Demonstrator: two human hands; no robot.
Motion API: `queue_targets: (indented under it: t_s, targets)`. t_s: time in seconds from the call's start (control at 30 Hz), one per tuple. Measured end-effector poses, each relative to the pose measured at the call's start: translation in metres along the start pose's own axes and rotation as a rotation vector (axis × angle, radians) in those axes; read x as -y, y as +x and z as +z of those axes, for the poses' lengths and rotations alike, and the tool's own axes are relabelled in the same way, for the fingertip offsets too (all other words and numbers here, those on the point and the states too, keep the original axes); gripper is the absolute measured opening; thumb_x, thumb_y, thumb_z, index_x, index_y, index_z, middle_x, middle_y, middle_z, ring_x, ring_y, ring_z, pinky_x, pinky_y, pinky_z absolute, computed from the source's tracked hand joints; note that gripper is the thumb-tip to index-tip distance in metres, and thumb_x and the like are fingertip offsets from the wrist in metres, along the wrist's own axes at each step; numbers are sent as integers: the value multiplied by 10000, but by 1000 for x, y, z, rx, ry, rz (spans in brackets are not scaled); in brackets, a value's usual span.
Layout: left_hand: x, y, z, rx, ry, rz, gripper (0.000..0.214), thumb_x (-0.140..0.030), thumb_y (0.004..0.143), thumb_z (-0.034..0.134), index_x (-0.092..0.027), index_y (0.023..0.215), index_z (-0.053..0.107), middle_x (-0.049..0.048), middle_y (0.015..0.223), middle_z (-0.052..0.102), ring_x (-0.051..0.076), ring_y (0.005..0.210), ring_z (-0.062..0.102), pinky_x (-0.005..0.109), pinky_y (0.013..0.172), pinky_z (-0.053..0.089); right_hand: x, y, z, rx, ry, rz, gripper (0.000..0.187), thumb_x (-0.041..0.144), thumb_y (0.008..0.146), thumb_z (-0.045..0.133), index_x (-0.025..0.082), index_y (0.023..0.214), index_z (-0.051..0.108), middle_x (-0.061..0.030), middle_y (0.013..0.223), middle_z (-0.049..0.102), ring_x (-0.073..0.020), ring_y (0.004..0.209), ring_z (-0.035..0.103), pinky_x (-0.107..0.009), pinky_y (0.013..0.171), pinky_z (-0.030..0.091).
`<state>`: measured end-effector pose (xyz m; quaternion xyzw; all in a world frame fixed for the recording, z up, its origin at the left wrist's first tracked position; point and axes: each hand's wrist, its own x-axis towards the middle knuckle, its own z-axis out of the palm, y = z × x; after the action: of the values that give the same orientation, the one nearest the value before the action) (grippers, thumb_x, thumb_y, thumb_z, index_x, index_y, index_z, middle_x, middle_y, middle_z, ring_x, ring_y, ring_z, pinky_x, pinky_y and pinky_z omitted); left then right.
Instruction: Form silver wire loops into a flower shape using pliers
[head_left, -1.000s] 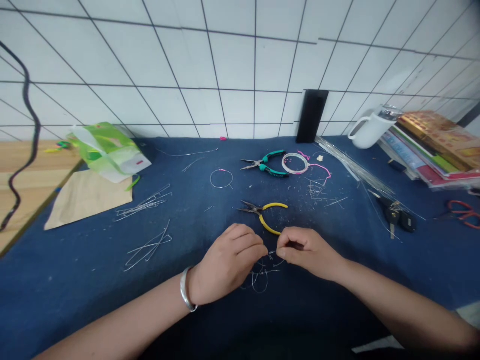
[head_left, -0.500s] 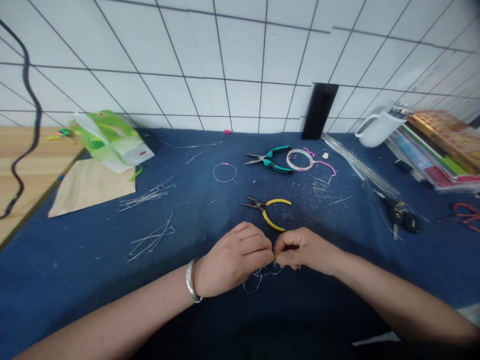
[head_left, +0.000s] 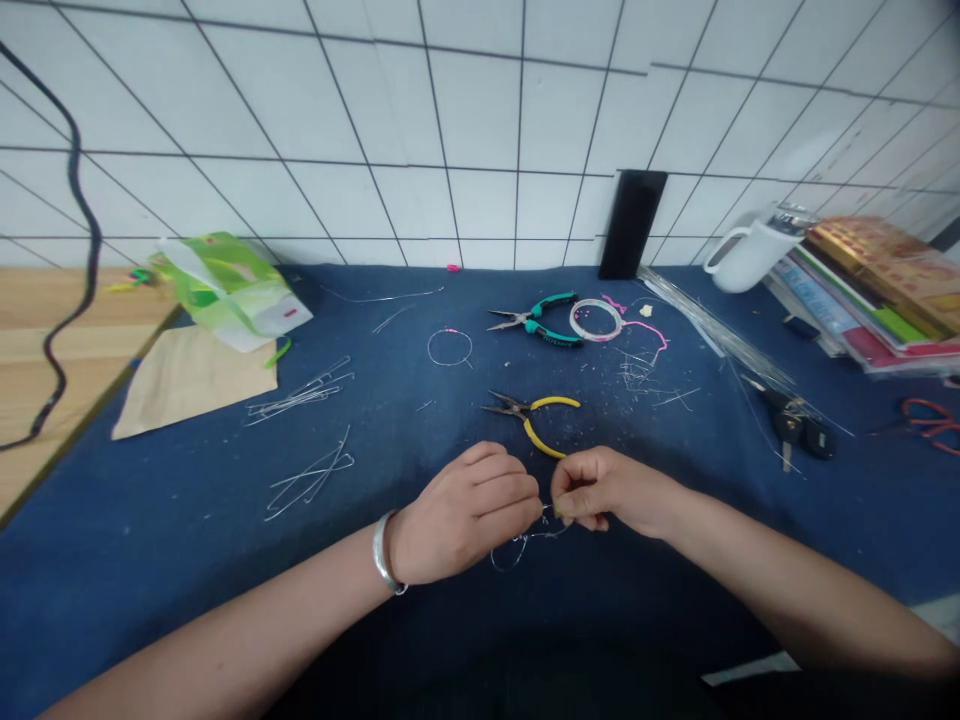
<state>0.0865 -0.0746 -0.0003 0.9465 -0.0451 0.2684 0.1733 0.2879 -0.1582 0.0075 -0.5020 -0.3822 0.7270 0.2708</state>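
Note:
Near the table's front edge, my left hand [head_left: 476,510] is closed, its fingertips pinching a thin silver wire [head_left: 508,562] that hangs below in a loop. Close on its right, my right hand [head_left: 604,490] pinches another part of the same wire between thumb and forefinger. A small gap with wire in it separates the fingertips; the exact grip points are partly hidden. Just beyond the hands lie yellow-handled pliers [head_left: 553,402], jaws to the left. Farther back rest green-and-black long-nose pliers [head_left: 555,318] and a wire ring [head_left: 450,347] with a bit of pink on it.
Bent wire pieces [head_left: 311,475] lie on the left, near a green bag [head_left: 225,290] and brown paper [head_left: 199,385]. To the right are a white coil [head_left: 596,320], wire scraps [head_left: 637,372], a wire bundle [head_left: 720,325], keys [head_left: 789,430], a white mug [head_left: 754,252], books [head_left: 877,300] and red-handled scissors [head_left: 930,415].
My fingertips have drawn slightly apart, showing more wire between them. The hanging loop has shifted a little, and the whole view has turned slightly.

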Motion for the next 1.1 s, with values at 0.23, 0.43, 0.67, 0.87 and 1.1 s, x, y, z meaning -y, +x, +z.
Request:
queue_targets:
  t_s: [0.23,0.43,0.67,0.87,1.1]
  targets:
    - [4,2,3,32,-143,-179,224,-33,823,417,-160,942,558,61,906,610,169,849,526,343,767,404,-1,-1,2,-5,-42,-66,119,241,719,626,138,744,574,22,648,553,-50,500,458,-179,465,354]
    - [4,2,5,28,-301,-220,219,-27,812,418,-167,891,567,47,858,597,151,816,529,330,774,415,-1,2,3,15,-83,-46,140,269,719,628,141,756,584,26,636,556,-53,503,468,-180,472,359]
    - [2,4,4,24,-401,-180,229,-26,812,412,-168,896,571,49,849,601,143,817,543,314,751,452,0,1,4,47,-150,-17,193,325,693,656,145,733,600,43,575,531,-58,501,484,-173,468,362]
    - [3,5,3,6,-510,-178,233,-10,801,421,-150,910,570,68,850,603,148,830,547,325,753,479,-2,3,0,71,-169,-16,197,331,690,655,144,736,609,39,589,545,-58,506,491,-173,467,366]
    - [5,4,4,17,-511,-172,251,6,789,426,-148,923,571,69,867,599,149,843,542,322,759,477,-1,2,0,85,-172,-7,189,325,682,662,148,726,613,50,566,536,-61,512,500,-170,465,361]
